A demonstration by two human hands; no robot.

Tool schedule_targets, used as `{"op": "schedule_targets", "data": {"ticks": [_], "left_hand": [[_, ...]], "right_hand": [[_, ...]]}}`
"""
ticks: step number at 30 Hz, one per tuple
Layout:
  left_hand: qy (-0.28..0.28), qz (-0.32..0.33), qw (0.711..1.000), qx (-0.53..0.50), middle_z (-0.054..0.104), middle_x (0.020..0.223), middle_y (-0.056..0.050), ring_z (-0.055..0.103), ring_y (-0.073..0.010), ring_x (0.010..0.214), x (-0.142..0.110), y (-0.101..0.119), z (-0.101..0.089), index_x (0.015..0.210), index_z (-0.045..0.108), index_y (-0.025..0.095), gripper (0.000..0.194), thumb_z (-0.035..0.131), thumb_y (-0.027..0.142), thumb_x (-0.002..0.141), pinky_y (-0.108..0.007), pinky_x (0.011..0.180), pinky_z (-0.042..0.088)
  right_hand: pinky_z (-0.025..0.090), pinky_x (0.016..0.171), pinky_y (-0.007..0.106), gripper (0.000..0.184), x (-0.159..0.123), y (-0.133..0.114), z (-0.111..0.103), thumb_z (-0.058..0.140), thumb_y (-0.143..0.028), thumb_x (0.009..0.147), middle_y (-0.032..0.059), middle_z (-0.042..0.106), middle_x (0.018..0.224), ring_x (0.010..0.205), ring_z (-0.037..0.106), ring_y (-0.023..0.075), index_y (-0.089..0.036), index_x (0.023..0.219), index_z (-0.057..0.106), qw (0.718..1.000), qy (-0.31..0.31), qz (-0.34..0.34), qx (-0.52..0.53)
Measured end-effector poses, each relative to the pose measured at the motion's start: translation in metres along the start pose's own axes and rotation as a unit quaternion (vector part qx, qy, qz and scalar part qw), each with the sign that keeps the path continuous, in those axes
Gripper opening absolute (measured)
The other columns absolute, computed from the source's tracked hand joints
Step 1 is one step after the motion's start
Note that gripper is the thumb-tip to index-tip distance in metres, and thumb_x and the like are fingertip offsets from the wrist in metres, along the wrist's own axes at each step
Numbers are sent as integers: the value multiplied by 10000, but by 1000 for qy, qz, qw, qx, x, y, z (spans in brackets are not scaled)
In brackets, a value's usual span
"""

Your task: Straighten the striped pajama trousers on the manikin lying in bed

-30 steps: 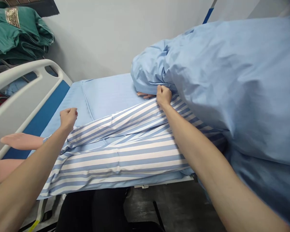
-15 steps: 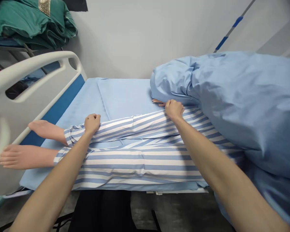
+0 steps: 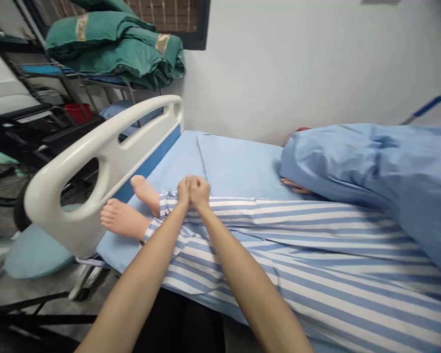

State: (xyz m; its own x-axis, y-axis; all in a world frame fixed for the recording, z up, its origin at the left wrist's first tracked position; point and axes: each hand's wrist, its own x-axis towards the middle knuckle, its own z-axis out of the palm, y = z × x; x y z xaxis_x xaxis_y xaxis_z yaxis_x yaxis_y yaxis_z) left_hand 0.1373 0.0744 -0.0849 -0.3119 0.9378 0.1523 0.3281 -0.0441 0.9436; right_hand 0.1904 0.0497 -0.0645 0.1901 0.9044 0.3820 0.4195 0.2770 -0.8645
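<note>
Seen from the head camera, the left hand [image 3: 183,191] and the right hand [image 3: 200,191] meet at the middle of the frame, side by side and touching, on the striped patient trousers [image 3: 316,255]. The work in hand looks like handling this cloth low on the legs, just above the cuffs. Both grips are clenched into fists pressed down on the fabric, though how much cloth each one pinches is hidden by the fingers.

Taking the fists as the clock's centre, the trousers run from 3 to 6 o'clock, lying flat along the legs of a mannequin on a hospital bed, with blue and white stripes and only shallow creases. The mannequin's bare feet [image 3: 125,218] stick out of the cuffs at 9 o'clock, near the white bed footboard [image 3: 95,169]. A pale blue bed sheet [image 3: 238,169] lies at 1 o'clock. A blue cover [image 3: 371,162] is heaped at 3 o'clock over the upper body. Folded green linens [image 3: 113,46] sit on a metal rack at 11 o'clock.
</note>
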Motion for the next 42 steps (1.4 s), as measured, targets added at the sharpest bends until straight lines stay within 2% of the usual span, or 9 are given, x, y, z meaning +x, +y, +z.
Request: {"op": "schedule_targets", "data": {"ticks": [4,10,14,17,23,29,33,36,42], "left_hand": [[25,4,1000,13,556,607,-21,474,-116,605,1,-7,4,612,483,185,395,278,375,891,-239,598,368],[38,5,994,100,647,690,-55,552,-156,681,-10,10,-6,636,580,194,459,265,413,889,-265,663,387],[13,19,986,165,683,774,-59,581,-165,735,-21,7,-11,689,614,212,430,281,396,889,-267,708,377],[8,31,978,206,690,818,-62,586,-164,755,-26,2,-11,735,622,221,421,271,391,895,-262,714,363],[-3,74,967,243,681,786,-54,575,-162,721,-29,1,-9,697,601,225,454,233,389,906,-264,656,326],[-13,53,969,241,659,713,-41,546,-153,679,-28,4,-9,632,570,216,395,302,376,875,-255,620,308],[32,20,971,237,647,702,-47,528,-162,666,-19,23,1,616,562,213,347,338,345,846,-261,601,301],[64,36,978,194,622,664,-34,513,-149,644,-17,36,17,608,538,206,366,301,333,857,-257,591,302],[39,29,973,224,649,718,-41,525,-152,676,-35,22,39,628,544,212,337,324,319,859,-263,610,289]], "right_hand": [[237,497,248,371,2,23,2,395,-365,809,-50,371,451,491,331,101,-200,479,362,999,-17,42,30],[249,483,249,347,3,22,-1,405,-348,793,-60,330,439,487,311,96,-206,486,330,994,-10,69,85],[269,486,244,343,3,23,0,397,-369,798,-56,352,455,496,324,96,-205,503,337,993,-23,65,98],[264,491,249,348,4,19,-6,369,-365,808,-42,390,461,498,341,104,-202,501,360,996,-55,52,46],[216,523,265,382,8,18,-34,349,-350,849,-40,369,464,490,302,107,-199,498,354,988,-88,-68,-105],[219,531,263,389,8,39,-38,336,-341,863,-39,367,474,502,322,113,-204,499,349,994,-60,-33,-90],[244,521,247,398,11,40,-42,329,-370,865,-45,367,472,510,345,110,-204,503,353,999,-45,0,-11],[262,514,236,387,15,40,-46,337,-375,855,-52,348,471,512,352,104,-204,508,336,997,-38,23,58],[271,496,227,371,16,44,-47,371,-393,835,-59,347,478,509,333,97,-206,518,326,994,-23,55,93]]}}
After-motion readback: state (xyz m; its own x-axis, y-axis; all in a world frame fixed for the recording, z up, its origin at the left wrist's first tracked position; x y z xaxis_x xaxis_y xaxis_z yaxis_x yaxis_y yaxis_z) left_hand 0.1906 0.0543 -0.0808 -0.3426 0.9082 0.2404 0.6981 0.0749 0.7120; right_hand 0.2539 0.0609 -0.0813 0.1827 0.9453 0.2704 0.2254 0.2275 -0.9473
